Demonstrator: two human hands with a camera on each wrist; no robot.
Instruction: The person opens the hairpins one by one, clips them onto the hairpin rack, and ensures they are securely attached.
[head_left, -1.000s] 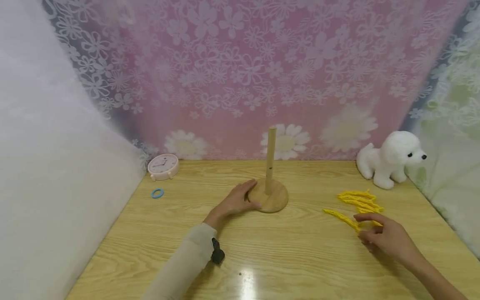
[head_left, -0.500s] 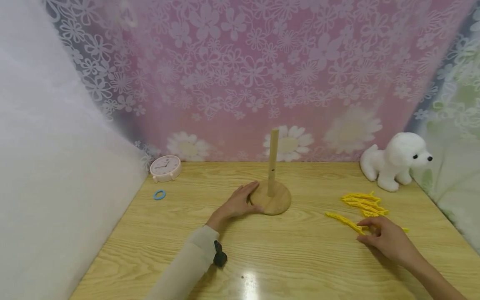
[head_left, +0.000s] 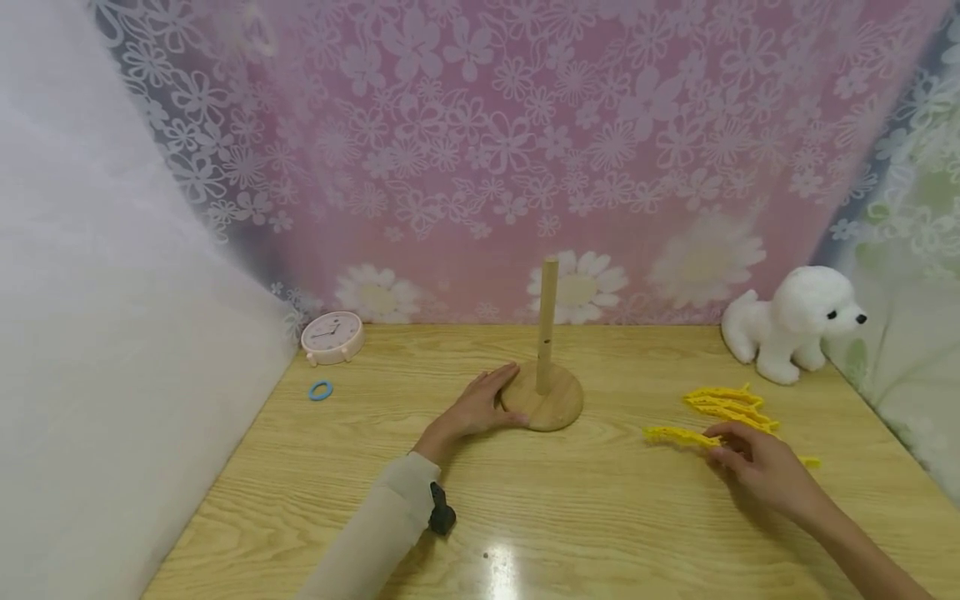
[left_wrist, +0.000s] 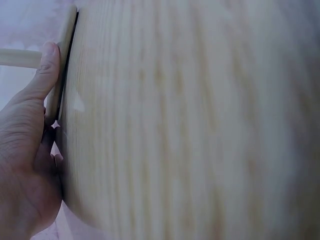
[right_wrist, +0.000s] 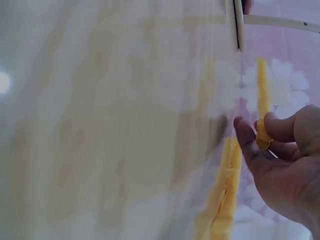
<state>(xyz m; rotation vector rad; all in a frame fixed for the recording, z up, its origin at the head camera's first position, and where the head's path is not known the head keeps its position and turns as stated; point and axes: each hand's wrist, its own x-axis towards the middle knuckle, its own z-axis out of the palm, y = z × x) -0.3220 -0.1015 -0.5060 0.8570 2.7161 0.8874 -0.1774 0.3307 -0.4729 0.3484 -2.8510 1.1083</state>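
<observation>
One yellow strip (head_left: 678, 436) rose, pinched by the right hand (head_left: 767, 468); other strips (head_left: 727, 410) lay unlifted, lower right; spread left hand (head_left: 474, 408) touched the central stand (head_left: 544, 358).

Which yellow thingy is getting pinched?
The yellow piece nearest the wooden stand, pinched in the right grip; the other yellow pieces lie on the table.

A pink floral curtain (head_left: 450, 150) hangs right behind the table, crowded with pale blossoms, with large white daisies (head_left: 577, 287) along the bottom and grey-blue towards both sides. To my left there's a plain white wall covering (head_left: 112, 275); to my right, a pale panel (head_left: 911, 333) with green leaves. The wood-grain tabletop (head_left: 585, 517) catches a bright glare (head_left: 501, 575) near its front.
</observation>
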